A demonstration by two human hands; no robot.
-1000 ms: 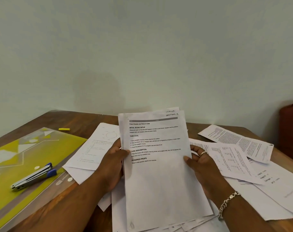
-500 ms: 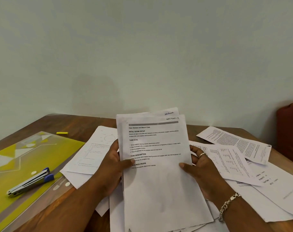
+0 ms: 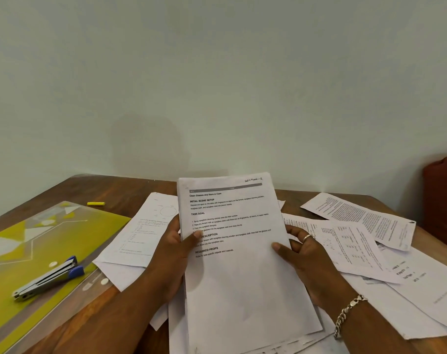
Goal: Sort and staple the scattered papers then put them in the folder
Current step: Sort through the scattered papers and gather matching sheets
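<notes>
Papers, held stack (image 3: 243, 264): upright above the worktop (image 3: 120, 190), top sheet marked "SECTION-1".
Left hand (image 3: 171, 259): grip clamped on the stack's left edge, thumb over the print.
Right hand (image 3: 306, 261): grip clamped on the right edge.
Loose sheets (image 3: 357, 241): scattered on both sides.
Folder (image 3: 33, 241): yellow-green, flat at left.
Stapler (image 3: 47, 278): on the folder.

Between the left hand (image 3: 174, 254) and right hand (image 3: 306, 261) we see a white sheaf (image 3: 240, 264) printed in black under a grey bar. Left of the left hand we see a yellow-green folder (image 3: 25, 251) with pale geometric shapes, bearing a silver-and-blue stapler (image 3: 48, 278).
</notes>
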